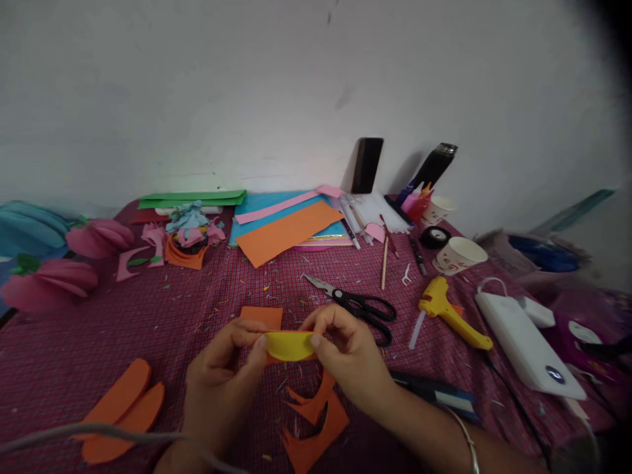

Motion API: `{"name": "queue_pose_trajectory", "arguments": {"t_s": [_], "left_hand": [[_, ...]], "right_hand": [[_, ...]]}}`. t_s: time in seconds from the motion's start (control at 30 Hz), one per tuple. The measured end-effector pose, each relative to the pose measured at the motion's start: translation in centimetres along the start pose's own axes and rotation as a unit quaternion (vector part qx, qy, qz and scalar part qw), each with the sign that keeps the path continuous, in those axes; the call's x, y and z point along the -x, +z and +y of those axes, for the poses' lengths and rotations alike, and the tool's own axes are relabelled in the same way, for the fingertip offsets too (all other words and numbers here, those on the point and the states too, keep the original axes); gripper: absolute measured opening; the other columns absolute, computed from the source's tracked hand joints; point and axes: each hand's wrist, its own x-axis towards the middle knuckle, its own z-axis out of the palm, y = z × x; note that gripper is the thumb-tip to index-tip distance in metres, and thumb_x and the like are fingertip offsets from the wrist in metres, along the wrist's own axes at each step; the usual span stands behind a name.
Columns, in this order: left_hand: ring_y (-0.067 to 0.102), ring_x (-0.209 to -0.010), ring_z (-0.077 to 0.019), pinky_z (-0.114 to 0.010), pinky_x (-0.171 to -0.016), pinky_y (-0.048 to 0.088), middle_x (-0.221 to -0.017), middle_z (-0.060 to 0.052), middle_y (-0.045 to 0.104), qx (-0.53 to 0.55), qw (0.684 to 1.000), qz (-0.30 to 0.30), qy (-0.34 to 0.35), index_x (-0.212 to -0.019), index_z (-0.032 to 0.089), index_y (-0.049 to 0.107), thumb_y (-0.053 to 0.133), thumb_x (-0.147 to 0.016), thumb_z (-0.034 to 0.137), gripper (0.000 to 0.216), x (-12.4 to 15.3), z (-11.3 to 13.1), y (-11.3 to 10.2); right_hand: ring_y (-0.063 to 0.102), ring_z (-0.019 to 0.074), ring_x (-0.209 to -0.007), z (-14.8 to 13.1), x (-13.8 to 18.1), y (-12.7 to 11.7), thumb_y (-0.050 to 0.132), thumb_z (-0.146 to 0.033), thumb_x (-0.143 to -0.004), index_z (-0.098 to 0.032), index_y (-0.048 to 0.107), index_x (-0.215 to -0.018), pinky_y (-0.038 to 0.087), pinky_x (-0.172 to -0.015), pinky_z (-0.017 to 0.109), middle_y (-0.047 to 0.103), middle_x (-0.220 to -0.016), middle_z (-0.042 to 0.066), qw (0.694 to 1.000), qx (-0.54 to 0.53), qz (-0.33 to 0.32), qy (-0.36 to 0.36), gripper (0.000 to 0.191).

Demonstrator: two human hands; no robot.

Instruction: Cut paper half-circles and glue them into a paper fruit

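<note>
Between my two hands is a folded piece of yellow paper (pixel 289 346) with a curved lower edge and a thin orange strip along its top. My left hand (pixel 224 368) pinches its left end, thumb in front. At the right end, my right hand (pixel 348 352) grips it between thumb and fingers. Just behind the hands lies an orange paper piece (pixel 261 316). Below them are curved orange paper offcuts (pixel 320 431). Black-handled scissors (pixel 365 306) rest behind my right hand, blades partly apart. Orange paper ovals (pixel 123 408) lie to the left.
A yellow glue gun (pixel 444 309) and a white power bank (pixel 528 342) lie at right, near paper cups (pixel 459 255). Colored paper sheets (pixel 291 230) are stacked by the wall. Pink paper pumpkins (pixel 49 283) stand left. A pale cable (pixel 108 431) crosses the lower left.
</note>
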Motion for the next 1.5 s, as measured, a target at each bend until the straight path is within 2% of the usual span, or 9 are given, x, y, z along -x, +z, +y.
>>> {"name": "queue_pose_trajectory", "arguments": {"t_s": [0.13, 0.27, 0.4, 0.8, 0.93, 1.03, 1.23, 1.33, 1.5], "left_hand": [[0.062, -0.067, -0.0116, -0.019, -0.061, 0.050, -0.075, 0.004, 0.063, 0.023, 1.000, 0.000, -0.022, -0.072, 0.023, 0.058, 0.063, -0.076, 0.016, 0.010, -0.1, -0.5, 0.0], [0.064, -0.066, -0.0117, -0.019, -0.061, 0.051, -0.074, 0.005, 0.066, -0.038, 0.993, -0.108, 0.039, -0.087, 0.027, 0.063, 0.060, -0.073, 0.008, 0.024, -0.9, -0.5, -0.4], [0.063, -0.059, -0.0103, -0.017, -0.056, 0.047, -0.067, 0.004, 0.067, -0.103, 0.960, -0.209, 0.153, -0.083, 0.024, 0.067, 0.059, -0.077, 0.008, 0.019, -1.5, -0.3, -0.5], [0.057, -0.061, -0.0118, -0.022, -0.056, 0.042, -0.064, 0.000, 0.059, -0.121, 0.922, -0.318, 0.182, -0.065, 0.017, 0.057, 0.056, -0.082, 0.010, 0.019, -0.8, 0.5, 0.2], [0.051, -0.055, -0.0105, -0.021, -0.051, 0.040, -0.057, 0.002, 0.053, -0.080, 0.949, -0.295, 0.074, -0.056, 0.017, 0.053, 0.055, -0.080, 0.013, 0.025, -0.4, 0.8, 0.5], [0.047, -0.052, -0.0098, -0.020, -0.047, 0.038, -0.055, 0.003, 0.048, 0.003, 0.959, -0.283, -0.026, -0.052, 0.018, 0.052, 0.058, -0.078, 0.018, 0.026, -0.4, 1.3, 0.4], [0.038, -0.050, -0.0088, -0.020, -0.047, 0.032, -0.054, 0.005, 0.040, 0.072, 0.951, -0.266, -0.144, -0.049, 0.018, 0.047, 0.062, -0.074, 0.026, 0.030, -0.6, 1.4, 0.4], [0.035, -0.049, -0.0088, -0.021, -0.047, 0.031, -0.053, 0.006, 0.041, 0.090, 0.924, -0.290, -0.231, -0.051, 0.018, 0.049, 0.063, -0.071, 0.032, 0.029, -0.9, 1.0, 0.5], [0.044, -0.052, -0.0115, -0.024, -0.052, 0.035, -0.057, 0.001, 0.055, 0.122, 0.844, -0.428, -0.298, -0.064, 0.018, 0.066, 0.065, -0.070, 0.035, 0.019, -1.0, 0.3, 0.3]], "right_hand": [[0.057, 0.0157, -0.073, 0.1, -0.2, -0.2, 0.056, -0.019, -0.074, -0.021, 0.052, -0.069, 0.044, -0.066, 0.029, 0.062, -0.078, 0.003, 1.000, 0.001, -0.015, 0.004, 0.007], [0.056, 0.0143, -0.070, 0.1, -0.7, -0.7, 0.055, -0.017, -0.072, -0.020, 0.051, -0.069, 0.044, -0.064, 0.027, 0.060, -0.077, 0.001, 0.999, 0.003, -0.048, 0.023, 0.006], [0.052, 0.0135, -0.066, -0.1, -1.0, -1.3, 0.052, -0.014, -0.070, -0.019, 0.050, -0.067, 0.043, -0.061, 0.026, 0.057, -0.073, 0.000, 0.994, 0.045, -0.095, 0.037, 0.007], [0.041, 0.0071, -0.052, -0.3, -0.5, -1.1, 0.052, -0.002, -0.066, -0.017, 0.052, -0.065, 0.034, -0.049, 0.019, 0.049, -0.059, -0.006, 0.975, 0.083, -0.193, 0.071, 0.015], [0.044, 0.0081, -0.058, -0.6, -0.6, -1.3, 0.058, -0.011, -0.071, -0.016, 0.055, -0.074, 0.037, -0.053, 0.020, 0.051, -0.068, -0.004, 0.974, 0.014, -0.206, 0.098, 0.006], [0.044, 0.0089, -0.063, -0.6, -0.6, -1.4, 0.066, -0.023, -0.072, -0.015, 0.057, -0.085, 0.037, -0.057, 0.022, 0.052, -0.075, -0.003, 0.965, -0.031, -0.225, 0.129, 0.017], [0.035, 0.0059, -0.052, 0.5, -0.5, -1.0, 0.069, -0.033, -0.072, -0.016, 0.052, -0.072, 0.027, -0.048, 0.020, 0.044, -0.061, -0.007, 0.960, -0.050, -0.208, 0.181, 0.024], [0.035, 0.0046, -0.049, 0.8, -0.6, -1.0, 0.071, -0.033, -0.070, -0.016, 0.052, -0.068, 0.026, -0.046, 0.019, 0.045, -0.058, -0.008, 0.960, -0.052, -0.184, 0.203, 0.025], [0.042, 0.0038, -0.047, 0.9, -0.9, -1.2, 0.078, -0.031, -0.063, -0.015, 0.056, -0.068, 0.032, -0.046, 0.017, 0.050, -0.056, -0.009, 0.944, -0.093, -0.181, 0.261, 0.028]]}}
